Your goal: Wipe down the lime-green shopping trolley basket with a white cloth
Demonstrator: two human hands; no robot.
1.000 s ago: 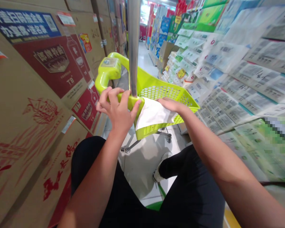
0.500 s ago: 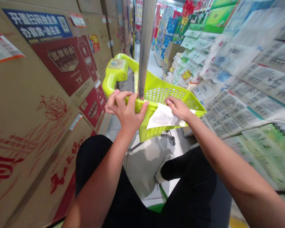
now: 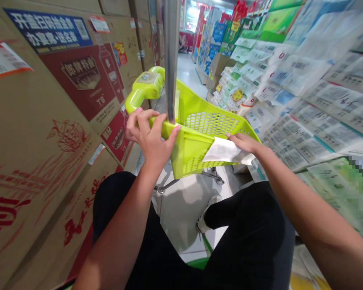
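Observation:
A yellow-green shopping cart (image 3: pixel 193 149) stands in front of me, with a metal pole (image 3: pixel 171 60) rising at its near left corner. My left hand (image 3: pixel 151 135) is wrapped over the cart's edge beside the foot of the pole, its thumb on the near side. In my right hand (image 3: pixel 243 143) is a white cloth (image 3: pixel 224 152), pressed against the right part of the near rim. The fingertips of the right hand reach over the rim, and the cloth hangs down outside the basket, partly under the palm.
Stacked cardboard boxes (image 3: pixel 48 161) line the left side. Bagged packs (image 3: pixel 320 108) are piled along the right. A tiled aisle (image 3: pixel 187 66) runs ahead between them. Below are my knees, a shoe (image 3: pixel 206 215) and something green (image 3: pixel 199 263) beneath me.
My right hand and the white cloth have slid right along the rim. My left hand, the pole and the cart's near left corner have shifted slightly left.

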